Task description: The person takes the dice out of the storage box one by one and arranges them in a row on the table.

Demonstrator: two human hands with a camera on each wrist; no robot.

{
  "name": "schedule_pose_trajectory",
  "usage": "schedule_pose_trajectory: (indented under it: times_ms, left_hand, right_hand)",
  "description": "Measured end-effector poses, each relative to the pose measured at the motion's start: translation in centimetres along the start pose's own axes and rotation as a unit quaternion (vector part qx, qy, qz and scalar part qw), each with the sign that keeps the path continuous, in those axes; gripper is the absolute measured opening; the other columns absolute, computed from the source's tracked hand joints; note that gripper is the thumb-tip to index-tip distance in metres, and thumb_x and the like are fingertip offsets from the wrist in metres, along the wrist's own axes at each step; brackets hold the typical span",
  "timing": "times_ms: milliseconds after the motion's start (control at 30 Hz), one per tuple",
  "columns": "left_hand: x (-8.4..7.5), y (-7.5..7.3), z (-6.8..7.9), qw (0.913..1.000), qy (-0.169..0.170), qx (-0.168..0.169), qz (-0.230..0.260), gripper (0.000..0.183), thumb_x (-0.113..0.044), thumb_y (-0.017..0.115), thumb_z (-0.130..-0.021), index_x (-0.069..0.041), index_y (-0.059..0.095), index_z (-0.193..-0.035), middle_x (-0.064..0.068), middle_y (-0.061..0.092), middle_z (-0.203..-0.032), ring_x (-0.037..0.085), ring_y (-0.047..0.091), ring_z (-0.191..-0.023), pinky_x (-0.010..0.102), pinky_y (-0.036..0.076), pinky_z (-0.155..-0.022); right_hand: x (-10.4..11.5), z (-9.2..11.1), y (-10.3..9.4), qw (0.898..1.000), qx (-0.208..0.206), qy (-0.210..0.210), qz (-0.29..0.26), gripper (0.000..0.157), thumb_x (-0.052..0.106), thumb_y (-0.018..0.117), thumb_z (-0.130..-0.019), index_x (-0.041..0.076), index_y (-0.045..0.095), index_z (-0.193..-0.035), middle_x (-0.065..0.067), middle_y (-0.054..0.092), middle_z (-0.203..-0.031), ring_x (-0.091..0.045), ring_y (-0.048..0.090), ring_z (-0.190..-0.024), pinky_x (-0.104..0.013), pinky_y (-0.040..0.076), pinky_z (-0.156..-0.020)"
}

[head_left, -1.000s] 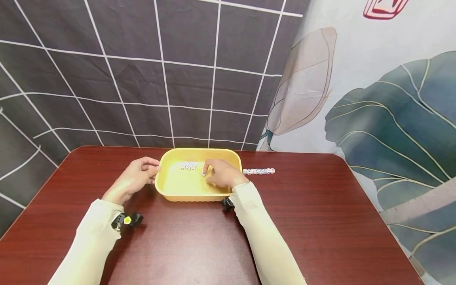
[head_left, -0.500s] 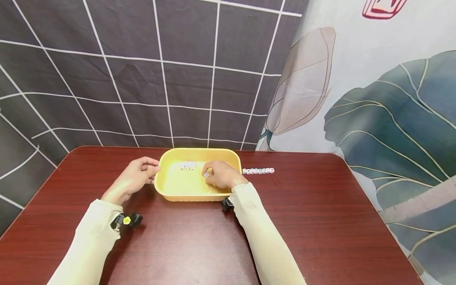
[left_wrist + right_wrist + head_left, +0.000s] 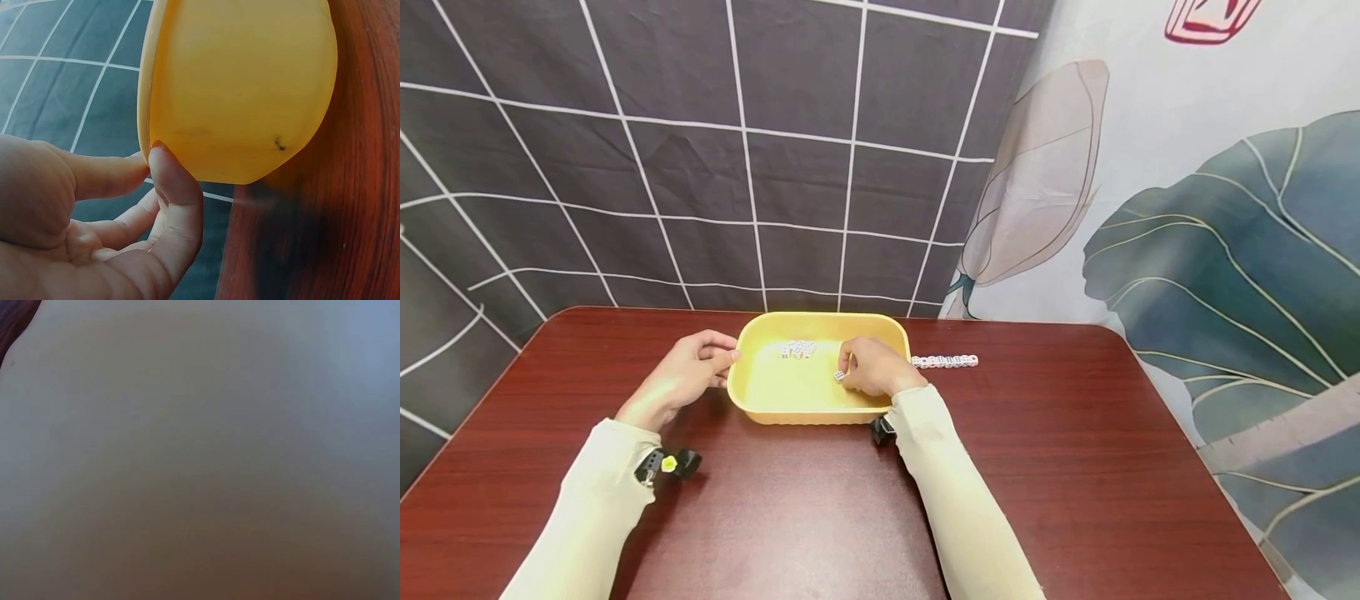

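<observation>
A yellow plastic basin (image 3: 782,398) stands on the table near the wall. At its left end my left hand (image 3: 681,375) pinches the rim; the left wrist view shows thumb and index finger (image 3: 178,200) on either side of the basin's edge. My right hand (image 3: 874,367) reaches inside over the right half, a white die (image 3: 839,377) with dark pips between its thumb and fingertips. Several more white dice (image 3: 798,349) sit grouped toward the back left of the basin. In the right wrist view a blurred pale surface (image 3: 200,425) hides the hand.
A straight row of dice (image 3: 945,362) lies on the dark red table (image 3: 1075,467), just right of the basin. Behind rises a dark cloth with a white grid (image 3: 797,183); a leaf-patterned cloth (image 3: 1217,242) hangs at the right.
The right hand has shifted slightly right, and the die at its fingertips has come lower and turned to show a pip face. The left hand and basin stay put.
</observation>
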State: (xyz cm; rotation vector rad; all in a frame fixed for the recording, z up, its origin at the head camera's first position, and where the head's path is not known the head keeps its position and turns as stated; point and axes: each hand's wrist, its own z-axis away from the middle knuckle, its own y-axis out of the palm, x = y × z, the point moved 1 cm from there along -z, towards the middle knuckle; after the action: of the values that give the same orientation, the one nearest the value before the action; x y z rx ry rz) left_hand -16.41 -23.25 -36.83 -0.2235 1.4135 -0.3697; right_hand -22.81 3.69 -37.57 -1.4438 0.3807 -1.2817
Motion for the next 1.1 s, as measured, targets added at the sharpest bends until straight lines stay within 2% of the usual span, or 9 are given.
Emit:
schedule_pose_trajectory:
  times_ms: [367, 733, 933, 1100]
  left_hand:
    - [0.2, 0.0, 0.0, 1.0, 0.0, 0.001, 0.01, 0.035, -0.007, 0.053, -0.104, 0.015, 0.047, -0.131, 0.009, 0.065, -0.096, 0.006, 0.062, -0.074, 0.021, 0.058, -0.068]
    - [0.2, 0.0, -0.1, 1.0, -0.001, 0.001, 0.004, 0.036, -0.008, 0.053, -0.104, 0.014, 0.047, -0.132, 0.01, 0.065, -0.097, 0.006, 0.062, -0.074, 0.022, 0.059, -0.069]
    - [0.1, 0.0, 0.0, 1.0, 0.001, 0.0, 0.0, 0.035, -0.008, 0.053, -0.104, 0.014, 0.047, -0.131, 0.009, 0.066, -0.098, 0.005, 0.062, -0.074, 0.023, 0.059, -0.07]
    - [0.1, 0.0, 0.0, 1.0, 0.0, 0.0, 0.001, 0.036, -0.008, 0.054, -0.104, 0.014, 0.048, -0.131, 0.01, 0.066, -0.098, 0.006, 0.062, -0.074, 0.023, 0.059, -0.07]
  right_hand:
    - [0.1, 0.2, -0.4, 1.0, -0.008, -0.02, -0.01, 0.014, 0.018, 0.079, -0.088, 0.014, 0.066, -0.084, 0.002, 0.06, -0.072, -0.012, 0.055, -0.066, -0.023, 0.045, -0.063]
    - [-0.1, 0.6, -1.7, 0.996, -0.037, -0.083, -0.011, 0.012, 0.013, 0.077, -0.088, 0.009, 0.066, -0.087, 0.004, 0.052, -0.066, -0.008, 0.048, -0.061, -0.019, 0.039, -0.059]
    - [-0.4, 1.0, -2.5, 0.994, -0.051, -0.098, -0.02, 0.014, 0.012, 0.079, -0.086, 0.009, 0.066, -0.086, 0.002, 0.052, -0.064, -0.007, 0.047, -0.06, -0.021, 0.039, -0.061]
    - [-0.5, 1.6, -3.3, 0.994, -0.06, -0.093, -0.019, 0.013, 0.013, 0.079, -0.085, 0.011, 0.067, -0.089, 0.003, 0.053, -0.065, -0.008, 0.05, -0.061, -0.022, 0.041, -0.061]
